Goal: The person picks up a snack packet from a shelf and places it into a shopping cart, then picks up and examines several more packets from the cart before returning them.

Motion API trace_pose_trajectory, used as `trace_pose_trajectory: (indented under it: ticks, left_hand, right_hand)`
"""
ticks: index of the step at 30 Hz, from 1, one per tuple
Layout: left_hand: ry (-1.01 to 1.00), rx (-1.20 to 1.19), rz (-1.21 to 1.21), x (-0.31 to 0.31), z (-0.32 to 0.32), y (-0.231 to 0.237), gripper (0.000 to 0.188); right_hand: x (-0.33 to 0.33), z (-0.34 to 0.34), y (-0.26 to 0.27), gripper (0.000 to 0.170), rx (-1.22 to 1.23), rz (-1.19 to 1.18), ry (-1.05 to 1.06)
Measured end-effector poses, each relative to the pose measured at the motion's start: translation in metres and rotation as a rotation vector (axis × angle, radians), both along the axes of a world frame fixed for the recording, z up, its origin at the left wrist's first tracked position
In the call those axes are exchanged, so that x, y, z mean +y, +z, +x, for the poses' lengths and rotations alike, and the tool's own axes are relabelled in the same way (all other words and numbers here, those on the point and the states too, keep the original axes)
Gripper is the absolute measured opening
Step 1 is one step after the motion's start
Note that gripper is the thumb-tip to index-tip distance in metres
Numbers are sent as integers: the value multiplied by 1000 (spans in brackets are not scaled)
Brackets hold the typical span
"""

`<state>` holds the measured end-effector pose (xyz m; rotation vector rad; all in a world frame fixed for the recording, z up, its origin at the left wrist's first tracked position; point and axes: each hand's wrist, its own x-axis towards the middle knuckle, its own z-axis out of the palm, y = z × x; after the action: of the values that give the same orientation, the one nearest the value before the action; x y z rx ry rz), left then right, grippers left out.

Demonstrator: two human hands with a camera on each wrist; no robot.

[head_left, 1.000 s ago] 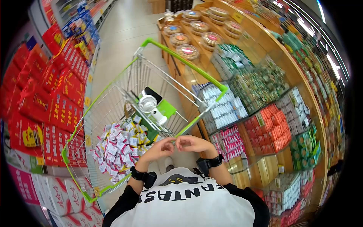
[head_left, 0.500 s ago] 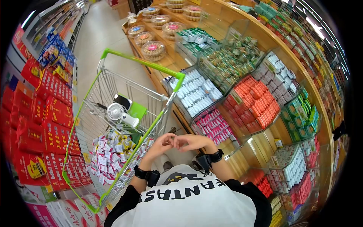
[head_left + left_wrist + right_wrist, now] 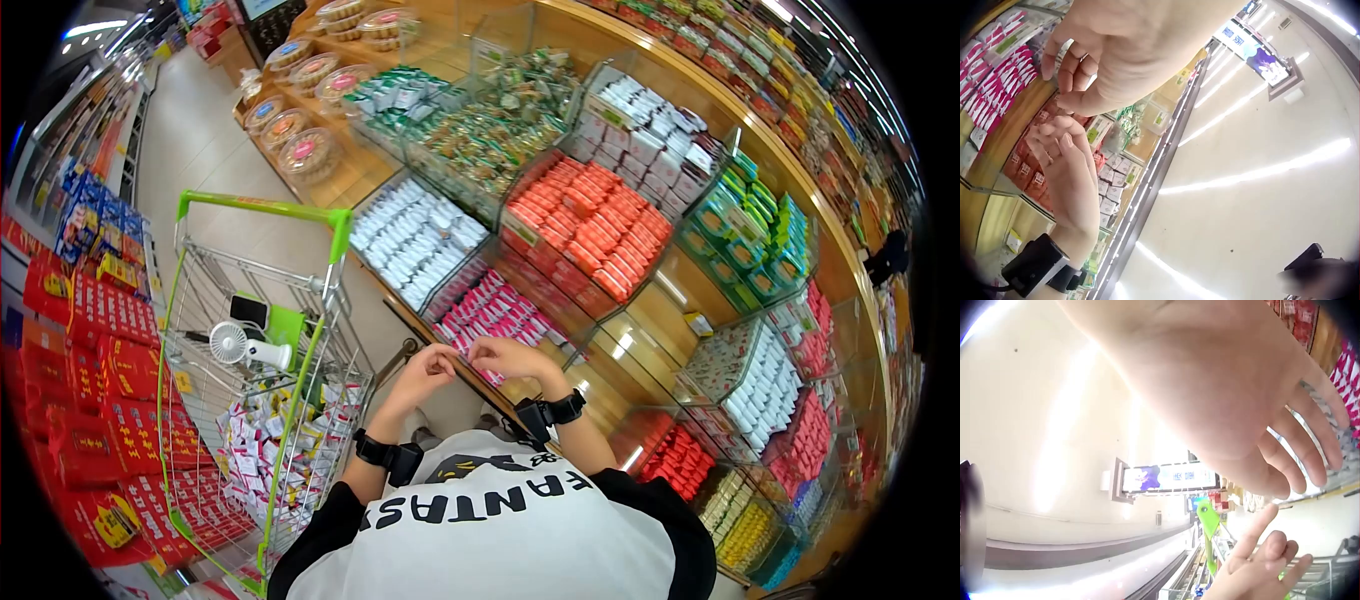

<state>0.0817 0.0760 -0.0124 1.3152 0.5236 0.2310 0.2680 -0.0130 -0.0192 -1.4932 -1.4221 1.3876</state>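
Observation:
In front of the white shirt, both hands hover with loosely bent fingers and nothing in them. The left hand (image 3: 425, 373) has its fingertips close to those of the right hand (image 3: 512, 358). Seen from the left wrist, the right hand (image 3: 1072, 172) is just below the left one. From the right wrist, the spread fingers (image 3: 1310, 440) of the right hand curve down over the left hand (image 3: 1257, 569). Beyond the hands lie pink-and-white packets (image 3: 495, 318) in a display bin. A shopping cart (image 3: 265, 206) with green edging stands to the left, holding many small wrapped packets (image 3: 262, 450).
A small white fan (image 3: 229, 341) and a dark-screened device (image 3: 249, 311) sit in the cart's upper part. Clear bins of orange-red packets (image 3: 590, 230) and white packets (image 3: 420, 240) line the right. Round tubs (image 3: 308, 153) stand farther back. Red boxes (image 3: 110, 405) are stacked on the left.
The head view has turned right, so the cart slides left and the bins shift toward the middle. The hands stay together before the body, their fingertips slightly farther apart than half a second ago.

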Motion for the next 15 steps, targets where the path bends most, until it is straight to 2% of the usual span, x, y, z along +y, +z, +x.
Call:
trace_pose_trajectory:
  ticks: [2, 5, 6, 9, 11, 13, 15]
  left_hand:
    - [-41, -10, 4, -5, 19, -1, 35]
    - [-111, 6, -20, -10, 44, -3, 35]
    - [-148, -6, -24, -11, 52, -4, 34]
    - [-193, -19, -11, -13, 71, -9, 33]
    - [-231, 7, 7, -11, 82, -11, 32]
    - [-233, 0, 54, -9, 93, -14, 32]
    - [-309, 19, 269, -2, 101, -30, 32]
  right_hand:
    - [-13, 16, 2, 16, -29, -41, -171]
    - [-27, 37, -3, 18, -37, 1, -292]
    - [-35, 44, 0, 19, -113, -51, -318]
    - [-50, 60, -23, 20, -80, 2, -423]
    - [-59, 65, -23, 21, -8, -67, -479]
    - [-65, 68, -23, 22, -44, -87, -546]
    - [-66, 70, -30, 22, -77, -77, -551]
